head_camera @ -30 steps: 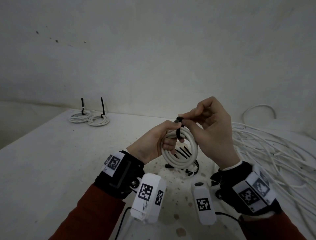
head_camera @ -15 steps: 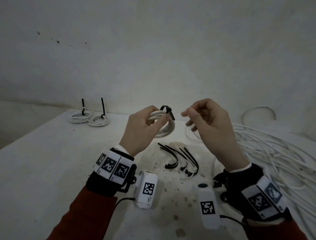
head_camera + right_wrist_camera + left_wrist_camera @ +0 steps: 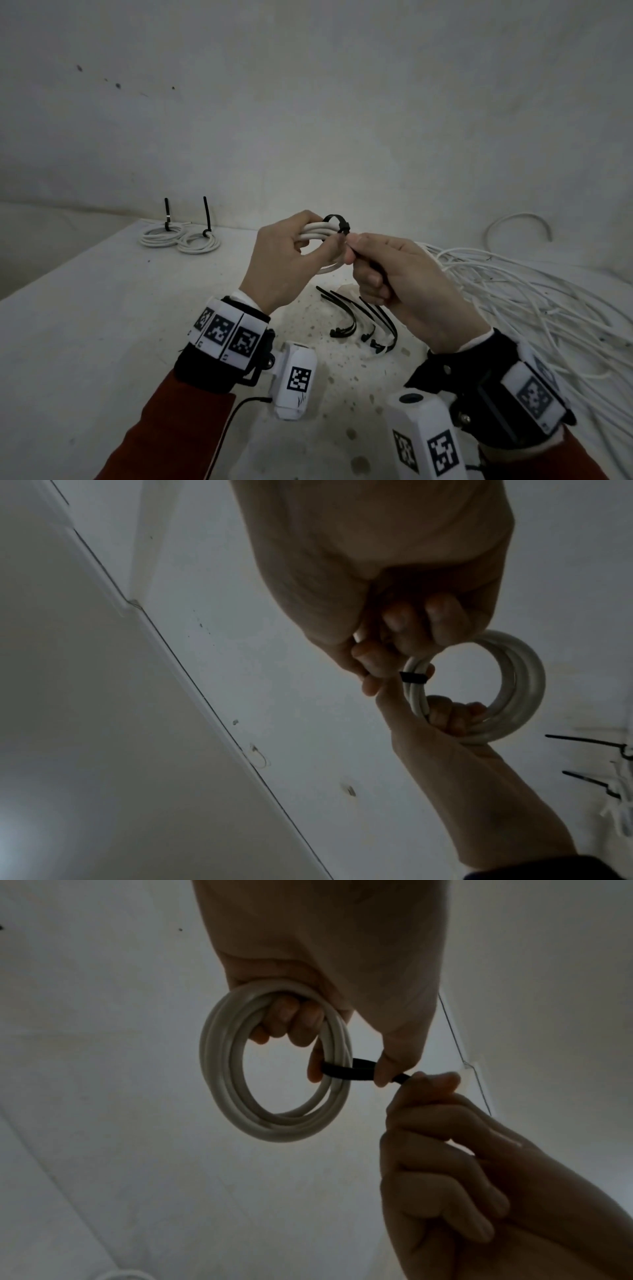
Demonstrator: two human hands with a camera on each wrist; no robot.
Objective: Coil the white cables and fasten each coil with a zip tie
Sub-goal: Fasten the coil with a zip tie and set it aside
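My left hand [image 3: 291,250] holds a small coil of white cable [image 3: 317,231] up above the table, fingers curled through the ring [image 3: 274,1069]. A black zip tie [image 3: 337,222] loops loosely round the coil. My right hand [image 3: 383,270] pinches the tie's tail beside its head, with the tail running back into the fist. The left wrist view shows the tie [image 3: 346,1069] wrapped round the coil's right side and the right hand [image 3: 428,1093] gripping its end. In the right wrist view the tie [image 3: 413,677] crosses the coil [image 3: 514,685].
Several spare black zip ties [image 3: 363,318] lie on the white table [image 3: 102,325] under my hands. Two tied coils [image 3: 181,238] sit at the far left corner. A big tangle of loose white cable [image 3: 531,301] covers the right side. A wall stands behind.
The left hand lifted the coil and turned it flat; the right hand let go of the tie half a second ago and now pinches its tail again.
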